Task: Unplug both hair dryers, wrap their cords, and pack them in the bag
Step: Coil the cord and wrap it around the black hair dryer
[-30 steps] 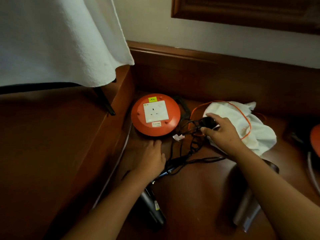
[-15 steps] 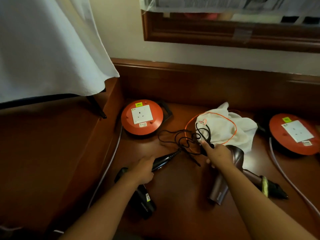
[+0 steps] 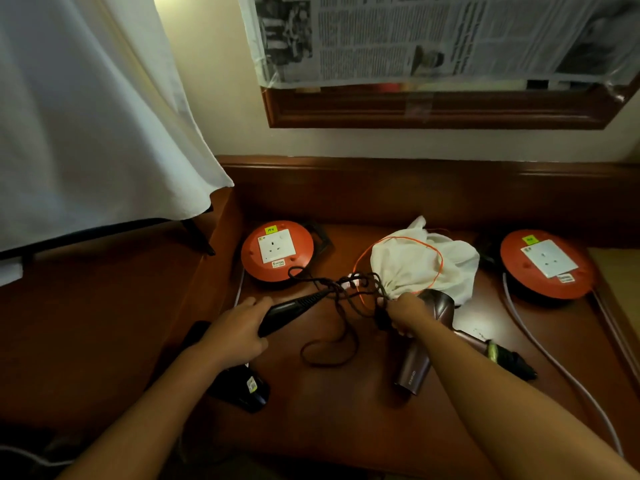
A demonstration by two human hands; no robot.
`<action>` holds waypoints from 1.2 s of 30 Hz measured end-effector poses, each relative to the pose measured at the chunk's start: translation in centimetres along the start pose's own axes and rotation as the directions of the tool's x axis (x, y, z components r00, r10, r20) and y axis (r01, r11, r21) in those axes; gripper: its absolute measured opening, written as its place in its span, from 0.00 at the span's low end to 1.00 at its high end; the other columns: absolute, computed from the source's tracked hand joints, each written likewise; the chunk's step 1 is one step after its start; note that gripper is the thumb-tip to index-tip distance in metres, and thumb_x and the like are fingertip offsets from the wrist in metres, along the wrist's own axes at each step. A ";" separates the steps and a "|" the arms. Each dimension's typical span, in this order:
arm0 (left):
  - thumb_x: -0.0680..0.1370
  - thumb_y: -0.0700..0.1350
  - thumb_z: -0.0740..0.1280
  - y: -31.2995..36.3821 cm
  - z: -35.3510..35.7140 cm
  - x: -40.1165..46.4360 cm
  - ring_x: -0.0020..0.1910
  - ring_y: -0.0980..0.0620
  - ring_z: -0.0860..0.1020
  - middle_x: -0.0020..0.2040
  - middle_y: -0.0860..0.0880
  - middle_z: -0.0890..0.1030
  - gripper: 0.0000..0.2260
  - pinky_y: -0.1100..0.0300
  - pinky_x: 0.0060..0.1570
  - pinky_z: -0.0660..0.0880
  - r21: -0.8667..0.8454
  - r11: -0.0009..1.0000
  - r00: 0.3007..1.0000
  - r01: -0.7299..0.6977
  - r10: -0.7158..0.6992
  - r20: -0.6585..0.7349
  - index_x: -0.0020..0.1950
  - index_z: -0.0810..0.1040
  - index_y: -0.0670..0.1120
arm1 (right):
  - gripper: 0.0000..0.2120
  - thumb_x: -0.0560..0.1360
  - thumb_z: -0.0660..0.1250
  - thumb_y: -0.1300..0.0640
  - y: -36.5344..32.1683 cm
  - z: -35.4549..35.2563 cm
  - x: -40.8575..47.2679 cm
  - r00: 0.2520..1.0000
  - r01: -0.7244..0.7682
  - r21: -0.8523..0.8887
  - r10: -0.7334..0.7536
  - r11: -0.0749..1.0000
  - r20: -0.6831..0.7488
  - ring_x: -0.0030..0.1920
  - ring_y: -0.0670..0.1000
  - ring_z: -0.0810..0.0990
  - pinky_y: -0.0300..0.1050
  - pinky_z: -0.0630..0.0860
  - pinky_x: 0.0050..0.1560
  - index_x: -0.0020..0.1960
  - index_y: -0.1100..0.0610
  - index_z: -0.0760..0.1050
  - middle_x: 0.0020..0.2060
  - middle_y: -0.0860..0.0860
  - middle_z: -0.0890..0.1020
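Gripping the black hair dryer (image 3: 277, 315) by its handle, the left hand (image 3: 235, 332) angles it up-right toward the cord tangle (image 3: 341, 289). The right hand (image 3: 403, 311) clutches gathered cord loops beside the white drawstring bag (image 3: 422, 265). Bare wooden desktop (image 3: 346, 410) lies nearer.

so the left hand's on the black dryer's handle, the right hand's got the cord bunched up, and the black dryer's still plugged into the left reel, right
Not quite. In the head view the left reel's socket is empty, so the black dryer is unplugged. The rest holds: the left hand holds its handle and the right hand grips the bunched cord.
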State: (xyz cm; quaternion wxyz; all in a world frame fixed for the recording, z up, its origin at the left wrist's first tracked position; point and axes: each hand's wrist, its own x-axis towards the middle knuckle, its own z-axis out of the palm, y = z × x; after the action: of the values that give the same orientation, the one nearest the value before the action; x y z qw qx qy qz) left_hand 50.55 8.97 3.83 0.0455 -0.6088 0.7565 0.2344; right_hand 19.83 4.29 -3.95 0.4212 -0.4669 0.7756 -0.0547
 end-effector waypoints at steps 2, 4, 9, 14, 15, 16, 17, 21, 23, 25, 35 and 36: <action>0.71 0.42 0.68 0.6 -1.2 -0.3 0.46 0.48 0.75 0.46 0.52 0.69 0.15 0.56 0.39 0.71 0.021 1.000 1.000 -0.013 0.014 -0.013 0.54 0.67 0.52 | 0.12 0.76 0.62 0.54 -0.7 -1.3 -1.2 0.988 0.121 0.140 -0.106 0.983 -0.114 0.38 0.57 0.79 0.47 0.74 0.37 0.52 0.62 0.76 0.40 0.60 0.81; 0.72 0.42 0.68 1.2 -2.0 -0.6 0.43 0.50 0.74 0.43 0.53 0.69 0.16 0.60 0.35 0.66 0.031 0.999 0.999 -0.029 0.029 -0.025 0.51 0.64 0.54 | 0.12 0.75 0.60 0.64 -1.5 -3.2 -4.3 0.973 0.230 0.505 -0.177 0.832 -0.151 0.40 0.56 0.78 0.47 0.74 0.37 0.56 0.60 0.76 0.42 0.58 0.81; 0.72 0.42 0.67 3.4 -3.3 -0.3 0.36 0.54 0.74 0.38 0.55 0.70 0.16 0.62 0.30 0.68 0.017 0.999 0.997 -0.048 0.049 -0.060 0.55 0.65 0.53 | 0.26 0.69 0.67 0.60 -2.2 -6.5 -11.3 0.859 0.306 0.839 -0.511 0.450 -0.039 0.55 0.52 0.79 0.48 0.73 0.55 0.67 0.53 0.69 0.53 0.57 0.81; 0.74 0.54 0.69 5.6 -4.2 0.1 0.47 0.53 0.80 0.50 0.53 0.79 0.19 0.53 0.44 0.80 0.013 0.993 0.983 -0.116 0.117 -0.144 0.63 0.69 0.55 | 0.17 0.78 0.58 0.68 -4.6 -9.8 -11.4 0.905 0.391 0.832 -0.329 0.395 -0.269 0.47 0.55 0.81 0.48 0.77 0.51 0.66 0.59 0.67 0.42 0.60 0.79; 0.74 0.56 0.69 6.0 -4.4 0.1 0.47 0.54 0.80 0.50 0.54 0.80 0.19 0.54 0.44 0.80 0.027 0.989 0.975 -0.146 0.148 -0.164 0.63 0.70 0.55 | 0.16 0.78 0.56 0.70 -4.8 -10.7 -11.3 0.916 0.369 0.874 -0.286 0.316 -0.283 0.43 0.55 0.81 0.48 0.78 0.47 0.64 0.59 0.68 0.40 0.60 0.77; 0.74 0.57 0.69 6.4 -4.7 0.1 0.47 0.54 0.80 0.50 0.54 0.80 0.19 0.55 0.43 0.79 0.038 0.983 0.966 -0.178 0.182 -0.186 0.62 0.71 0.55 | 0.16 0.78 0.55 0.71 -5.0 -11.7 -10.9 0.929 0.340 0.907 -0.236 0.249 -0.283 0.40 0.55 0.81 0.47 0.79 0.43 0.62 0.59 0.69 0.38 0.59 0.76; 0.74 0.58 0.69 6.7 -5.0 0.1 0.46 0.54 0.79 0.49 0.54 0.80 0.18 0.56 0.42 0.78 0.046 0.977 0.954 -0.209 0.214 -0.210 0.62 0.71 0.55 | 0.15 0.78 0.55 0.71 -5.1 -12.6 -10.5 0.944 0.308 0.929 -0.189 0.205 -0.271 0.38 0.55 0.81 0.46 0.78 0.39 0.60 0.58 0.69 0.37 0.57 0.75; 0.73 0.59 0.68 7.6 -6.6 0.4 0.47 0.52 0.79 0.49 0.55 0.79 0.17 0.56 0.42 0.76 0.088 0.950 0.904 -0.298 0.311 -0.295 0.60 0.72 0.58 | 0.08 0.79 0.55 0.69 -5.8 -14.8 -8.0 0.982 0.188 0.953 -0.075 0.236 -0.175 0.37 0.55 0.82 0.43 0.76 0.31 0.46 0.59 0.70 0.37 0.56 0.75; 0.74 0.60 0.67 8.1 -7.3 0.1 0.48 0.53 0.79 0.50 0.56 0.79 0.15 0.59 0.41 0.74 0.113 0.938 0.876 -0.327 0.346 -0.335 0.59 0.72 0.58 | 0.08 0.79 0.56 0.69 -5.4 -15.3 -6.8 0.990 0.140 0.961 -0.007 0.240 -0.142 0.38 0.55 0.81 0.39 0.76 0.25 0.43 0.62 0.69 0.37 0.57 0.74; 0.73 0.60 0.67 8.4 -8.0 -0.3 0.48 0.54 0.79 0.51 0.56 0.80 0.17 0.62 0.41 0.72 0.117 0.923 0.833 -0.366 0.381 -0.401 0.59 0.74 0.56 | 0.07 0.79 0.57 0.68 -4.9 -15.5 -5.5 0.995 0.072 0.980 0.055 0.187 -0.083 0.40 0.58 0.80 0.39 0.77 0.24 0.43 0.63 0.69 0.38 0.57 0.74; 0.75 0.54 0.69 9.0 -12.3 1.2 0.48 0.51 0.78 0.47 0.54 0.77 0.17 0.56 0.42 0.74 0.162 0.947 0.805 -0.279 0.322 -0.498 0.61 0.73 0.52 | 0.10 0.79 0.61 0.60 -0.8 -14.3 -4.0 0.972 0.204 0.441 -0.127 0.874 -0.198 0.28 0.53 0.76 0.41 0.72 0.26 0.59 0.57 0.73 0.34 0.58 0.78; 0.75 0.54 0.69 9.1 -12.3 1.7 0.47 0.51 0.78 0.46 0.54 0.77 0.17 0.56 0.42 0.73 0.152 0.949 0.807 -0.278 0.316 -0.498 0.61 0.73 0.51 | 0.11 0.78 0.59 0.63 -1.5 -15.3 -4.8 0.953 0.265 0.477 -0.153 0.838 -0.261 0.31 0.53 0.77 0.43 0.73 0.29 0.59 0.60 0.74 0.35 0.57 0.79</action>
State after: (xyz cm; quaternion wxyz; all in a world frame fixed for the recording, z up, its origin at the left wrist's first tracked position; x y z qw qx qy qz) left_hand 44.23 3.77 16.89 -0.1747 -0.5212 0.8344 0.0395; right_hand 11.12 2.46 9.47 0.4353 -0.4135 0.7181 -0.3519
